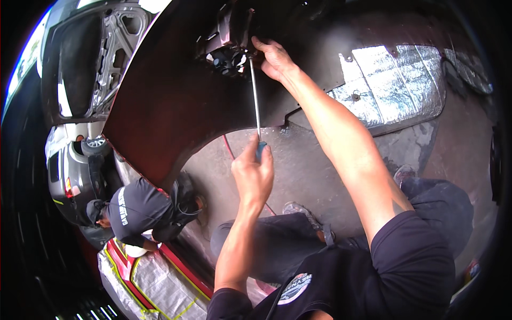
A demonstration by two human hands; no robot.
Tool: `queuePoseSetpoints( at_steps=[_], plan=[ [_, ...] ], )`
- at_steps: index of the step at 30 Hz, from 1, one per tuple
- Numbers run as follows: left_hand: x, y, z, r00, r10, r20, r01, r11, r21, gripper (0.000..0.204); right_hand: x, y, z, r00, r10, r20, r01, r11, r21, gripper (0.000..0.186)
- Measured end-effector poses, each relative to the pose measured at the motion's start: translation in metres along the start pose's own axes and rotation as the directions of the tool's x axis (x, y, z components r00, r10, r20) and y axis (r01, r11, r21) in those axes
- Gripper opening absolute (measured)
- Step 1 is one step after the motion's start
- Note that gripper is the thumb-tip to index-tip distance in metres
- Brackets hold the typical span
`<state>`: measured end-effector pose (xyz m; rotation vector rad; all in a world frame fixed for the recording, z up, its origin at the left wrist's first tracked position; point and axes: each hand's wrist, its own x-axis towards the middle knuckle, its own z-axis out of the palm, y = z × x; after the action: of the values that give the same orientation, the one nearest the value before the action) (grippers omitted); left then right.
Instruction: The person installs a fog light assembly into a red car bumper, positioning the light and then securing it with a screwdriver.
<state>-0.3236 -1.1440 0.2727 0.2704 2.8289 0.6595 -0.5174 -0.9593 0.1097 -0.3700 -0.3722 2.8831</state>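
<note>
My left hand is closed around the blue handle of a screwdriver. Its long metal shaft points up, and the tip reaches the edge of a dark fixture on a large dark reddish vehicle panel. My right hand is at the right side of that fixture, its fingers bent against it just beside the screwdriver tip. Some of those fingers are hidden behind the fixture. What the tip sits in is too dark to make out.
Silver foil insulation covers part of the dark surface at right. A co-worker bends over a red part masked with covering sheets at lower left. Beyond are a grey car and an upright vehicle door or tailgate.
</note>
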Motion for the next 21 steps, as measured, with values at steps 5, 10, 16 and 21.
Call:
queuePoseSetpoints(
  at_steps=[5, 10, 16, 21],
  plan=[
    [0.01, -0.017, -0.003, 0.962, -0.132, 0.241, 0.257, 0.743, -0.618, 0.056, 0.006, -0.006, -0.007, 0.999, 0.009, 0.032, -0.009, 1.0, -0.026, 0.034],
    [0.015, -0.033, -0.02, 0.8, 0.272, 0.534, 0.591, -0.206, -0.78, 0.063, 0.01, -0.002, -0.009, 0.999, 0.017, 0.031, -0.018, 1.0, 0.005, 0.049],
    [0.009, -0.023, 0.006, 0.985, -0.014, 0.175, 0.098, 0.87, -0.484, 0.061, 0.014, 0.003, -0.01, 0.999, -0.042, 0.026, 0.041, 0.999, 0.032, 0.049],
    [0.006, -0.004, -0.004, 0.949, -0.109, 0.297, 0.286, 0.698, -0.656, 0.069, 0.008, 0.001, -0.005, 0.999, -0.047, 0.023, 0.047, 0.999, 0.014, 0.042]
  ],
)
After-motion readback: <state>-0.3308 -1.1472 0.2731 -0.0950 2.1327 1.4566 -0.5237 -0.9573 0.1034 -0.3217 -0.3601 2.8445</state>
